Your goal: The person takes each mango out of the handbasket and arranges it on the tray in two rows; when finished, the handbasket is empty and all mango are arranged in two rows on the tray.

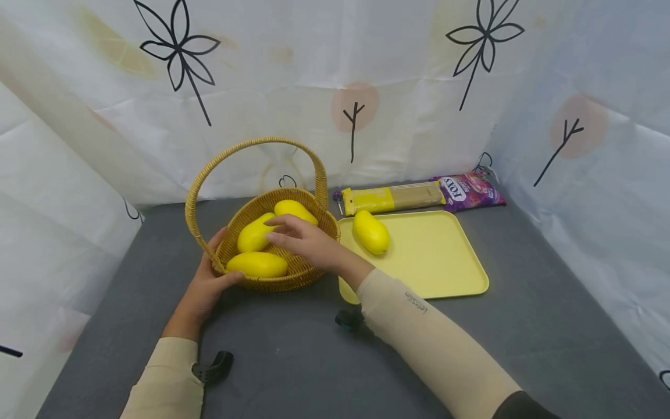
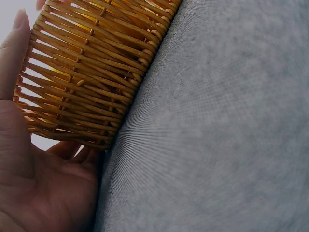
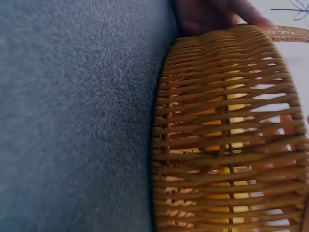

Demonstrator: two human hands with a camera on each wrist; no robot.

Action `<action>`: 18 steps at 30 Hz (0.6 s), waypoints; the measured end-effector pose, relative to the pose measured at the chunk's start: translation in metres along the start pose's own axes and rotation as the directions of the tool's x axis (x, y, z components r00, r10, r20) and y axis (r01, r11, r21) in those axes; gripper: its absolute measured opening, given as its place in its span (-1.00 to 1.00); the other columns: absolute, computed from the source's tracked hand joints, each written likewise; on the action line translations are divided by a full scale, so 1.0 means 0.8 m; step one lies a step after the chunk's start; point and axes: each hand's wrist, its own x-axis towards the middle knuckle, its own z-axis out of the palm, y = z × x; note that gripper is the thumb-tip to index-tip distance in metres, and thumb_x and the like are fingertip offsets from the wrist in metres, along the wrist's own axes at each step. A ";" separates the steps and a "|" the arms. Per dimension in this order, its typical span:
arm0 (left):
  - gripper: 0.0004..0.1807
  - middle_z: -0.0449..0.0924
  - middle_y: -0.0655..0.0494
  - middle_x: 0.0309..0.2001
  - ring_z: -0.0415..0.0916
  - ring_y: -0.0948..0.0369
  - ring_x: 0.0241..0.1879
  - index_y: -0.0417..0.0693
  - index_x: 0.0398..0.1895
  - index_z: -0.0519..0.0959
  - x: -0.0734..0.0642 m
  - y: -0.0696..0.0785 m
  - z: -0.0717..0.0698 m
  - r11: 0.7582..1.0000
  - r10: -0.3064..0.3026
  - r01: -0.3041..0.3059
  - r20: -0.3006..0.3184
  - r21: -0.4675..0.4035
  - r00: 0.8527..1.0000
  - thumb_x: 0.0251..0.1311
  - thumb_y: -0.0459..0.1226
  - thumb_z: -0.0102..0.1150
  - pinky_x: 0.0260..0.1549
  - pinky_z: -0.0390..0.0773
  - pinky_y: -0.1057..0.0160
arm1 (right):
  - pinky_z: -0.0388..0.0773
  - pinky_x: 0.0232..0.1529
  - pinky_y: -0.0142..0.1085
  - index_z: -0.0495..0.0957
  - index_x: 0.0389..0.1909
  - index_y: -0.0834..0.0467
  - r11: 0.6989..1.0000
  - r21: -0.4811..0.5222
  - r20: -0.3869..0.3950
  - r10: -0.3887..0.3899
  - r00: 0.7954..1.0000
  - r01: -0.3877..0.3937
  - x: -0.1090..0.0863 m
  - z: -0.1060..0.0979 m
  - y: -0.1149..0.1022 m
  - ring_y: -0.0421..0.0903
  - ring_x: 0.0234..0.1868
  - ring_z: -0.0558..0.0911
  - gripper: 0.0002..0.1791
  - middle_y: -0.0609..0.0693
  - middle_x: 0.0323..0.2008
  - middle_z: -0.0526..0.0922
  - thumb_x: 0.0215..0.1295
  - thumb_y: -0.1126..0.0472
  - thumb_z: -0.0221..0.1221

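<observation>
A wicker basket (image 1: 277, 283) with a tall arched handle stands on the dark table and holds three yellow mangoes. One mango (image 1: 257, 265) lies at the front, another mango (image 1: 253, 234) in the middle, and a third mango (image 1: 291, 209) at the back. My left hand (image 1: 208, 285) grips the basket's left side, thumb over the rim; the left wrist view shows its palm against the woven wall. Over the basket reaches my right hand (image 1: 309, 241), its loosely bent fingers overlapping the middle mango's right end. A fourth mango (image 1: 371, 233) rests on a yellow tray (image 1: 434, 256) to the right.
Behind the tray lie a yellow packet of long thin sticks (image 1: 392, 198) and a purple Fox's bag (image 1: 471, 191). A small purple-headed item (image 1: 337, 198) sits beside them. Patterned white cloth (image 1: 314, 70) walls the table at the back and both sides.
</observation>
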 end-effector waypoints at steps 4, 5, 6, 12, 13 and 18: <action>0.05 -0.19 -0.05 0.74 0.09 0.08 0.53 0.24 0.82 -0.07 0.001 -0.001 0.000 1.000 0.008 -0.008 0.005 -0.014 1.000 0.47 -0.56 0.23 0.28 0.36 0.40 | 0.49 0.29 -0.18 0.37 0.60 0.19 0.998 -0.050 0.031 0.024 0.999 -0.022 0.015 0.006 0.003 -0.11 0.31 0.56 -0.32 0.03 0.31 0.60 0.69 -0.14 0.08; 0.05 -0.19 -0.06 0.74 0.08 0.08 0.53 0.23 0.82 -0.07 0.001 -0.002 -0.001 1.000 0.012 -0.012 0.007 -0.016 1.000 0.47 -0.56 0.22 0.28 0.36 0.40 | 0.49 0.29 -0.18 0.37 0.60 0.18 0.998 -0.059 0.038 0.037 0.999 -0.035 0.018 0.007 0.004 -0.12 0.30 0.56 -0.31 0.01 0.30 0.61 0.69 -0.15 0.08; 0.06 -0.19 -0.06 0.74 0.08 0.07 0.53 0.22 0.83 -0.08 0.001 -0.002 -0.001 1.000 0.013 -0.013 0.009 -0.016 1.000 0.47 -0.56 0.22 0.28 0.36 0.40 | 0.48 0.30 -0.17 0.38 0.60 0.17 0.997 -0.069 0.047 0.049 0.998 -0.046 0.021 0.008 0.005 -0.13 0.30 0.56 -0.31 -0.01 0.30 0.61 0.69 -0.17 0.08; 0.06 -0.20 -0.06 0.74 0.07 0.07 0.54 0.23 0.83 -0.08 0.002 -0.004 -0.002 1.000 0.012 -0.012 0.009 -0.010 1.000 0.47 -0.55 0.24 0.27 0.37 0.40 | 0.39 0.39 -0.16 0.43 0.60 0.08 0.969 -0.218 0.114 0.143 0.983 -0.116 0.033 0.012 0.013 -0.13 0.40 0.49 -0.30 -0.02 0.43 0.55 0.69 -0.25 0.07; 0.06 -0.20 -0.06 0.74 0.07 0.08 0.53 0.23 0.83 -0.08 0.002 -0.004 -0.002 1.000 0.011 -0.011 0.010 -0.010 1.000 0.47 -0.55 0.24 0.27 0.37 0.39 | 0.36 0.42 -0.16 0.42 0.61 0.05 0.959 -0.254 0.126 0.159 0.979 -0.123 0.034 0.012 0.014 -0.13 0.42 0.47 -0.30 -0.02 0.45 0.53 0.68 -0.27 0.06; 0.06 -0.19 -0.07 0.74 0.09 0.08 0.53 0.24 0.83 -0.08 0.002 -0.005 -0.002 1.000 0.014 -0.014 0.013 -0.012 1.000 0.48 -0.54 0.25 0.27 0.37 0.40 | 0.21 0.52 -0.17 0.33 0.68 0.00 0.911 -0.396 0.205 0.214 0.955 -0.119 0.037 0.015 0.016 -0.14 0.56 0.32 -0.27 -0.05 0.58 0.40 0.69 -0.28 0.06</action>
